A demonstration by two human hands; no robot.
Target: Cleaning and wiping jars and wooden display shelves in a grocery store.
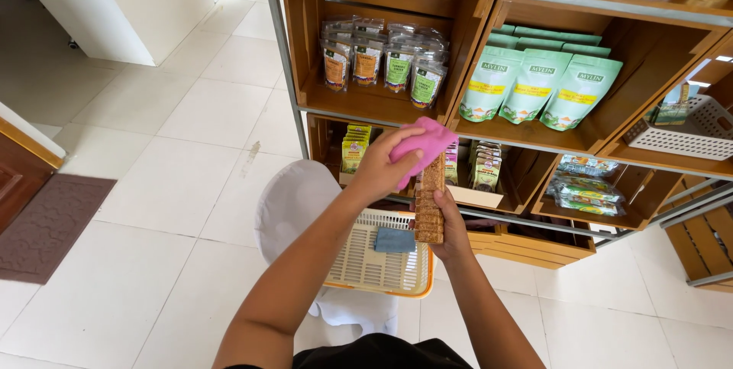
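Left hand (379,172) pressing pink cloth (422,147) against top of snack pack (431,205), gripped upright from below by right hand (452,231) above basket (418,281), before shelf front edge (366,114).

Left hand (379,169) wipes bar pack (430,199) with pink cloth (424,145).

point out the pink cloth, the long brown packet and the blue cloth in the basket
pink cloth (424,144), head view, middle of the fold above the left hand
long brown packet (430,210), head view, mid-length of its face
blue cloth (395,240), head view, centre of the cloth
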